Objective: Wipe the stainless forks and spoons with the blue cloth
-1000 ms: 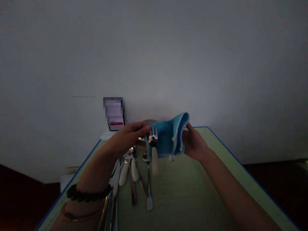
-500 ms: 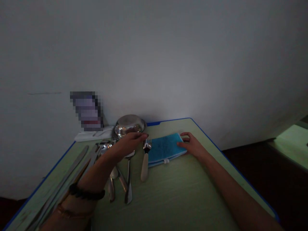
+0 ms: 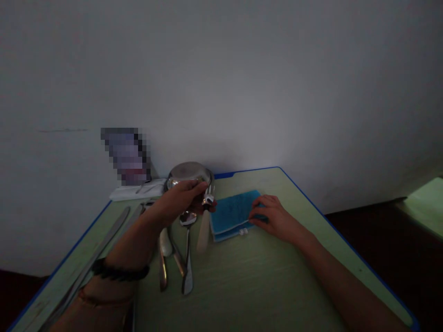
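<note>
The left hand [image 3: 182, 199] is pinching the cream-handled steel fork [image 3: 204, 227] by its neck, grip clenched, just beside the folded blue cloth [image 3: 231, 213], where the right hand [image 3: 275, 217] is lying flat, its grip released. Holding nearer the handle would likely be steadying it better.

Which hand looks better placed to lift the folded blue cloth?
Probably the right hand: it rests on the blue cloth, while the left hand is occupied, holding the fork beside it.

Pixelation is masking the upright rectangular object [image 3: 125, 156], the left hand [image 3: 180, 200] is covering the front of the round steel bowl [image 3: 188, 171], the pale-handled fork [image 3: 203, 230] is blurring, and the long steel knives [image 3: 104, 242] are running off the bottom edge.
</note>
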`<move>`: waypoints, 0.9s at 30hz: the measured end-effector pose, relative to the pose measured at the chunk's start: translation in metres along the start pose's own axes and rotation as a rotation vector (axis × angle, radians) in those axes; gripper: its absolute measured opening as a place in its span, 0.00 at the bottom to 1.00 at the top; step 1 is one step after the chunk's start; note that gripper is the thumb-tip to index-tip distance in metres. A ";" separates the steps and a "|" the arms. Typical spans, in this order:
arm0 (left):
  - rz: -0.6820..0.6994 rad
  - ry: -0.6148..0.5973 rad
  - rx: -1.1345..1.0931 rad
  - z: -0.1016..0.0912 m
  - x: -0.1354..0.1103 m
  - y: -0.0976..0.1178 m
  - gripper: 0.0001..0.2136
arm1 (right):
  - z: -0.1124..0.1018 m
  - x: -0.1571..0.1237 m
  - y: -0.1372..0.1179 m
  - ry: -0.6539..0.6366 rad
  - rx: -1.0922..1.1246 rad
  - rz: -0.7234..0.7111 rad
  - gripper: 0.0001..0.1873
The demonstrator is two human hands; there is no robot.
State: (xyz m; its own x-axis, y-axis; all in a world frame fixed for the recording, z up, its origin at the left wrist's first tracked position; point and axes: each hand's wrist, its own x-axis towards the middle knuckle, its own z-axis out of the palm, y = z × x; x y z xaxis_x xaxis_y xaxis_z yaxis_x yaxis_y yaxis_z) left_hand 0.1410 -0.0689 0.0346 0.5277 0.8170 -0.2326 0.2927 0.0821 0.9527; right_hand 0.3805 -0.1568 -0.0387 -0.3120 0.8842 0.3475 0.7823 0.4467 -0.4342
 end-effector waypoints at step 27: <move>0.107 0.127 -0.156 0.037 0.010 -0.009 0.08 | 0.020 0.011 -0.004 0.498 0.645 0.531 0.24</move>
State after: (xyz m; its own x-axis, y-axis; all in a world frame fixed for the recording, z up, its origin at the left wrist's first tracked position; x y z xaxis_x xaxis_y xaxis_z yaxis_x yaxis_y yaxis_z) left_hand 0.1732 -0.0831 0.0161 0.4415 0.8904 -0.1112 0.1086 0.0701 0.9916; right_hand 0.3636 -0.1464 -0.0497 0.3757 0.8997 0.2224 0.2632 0.1266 -0.9564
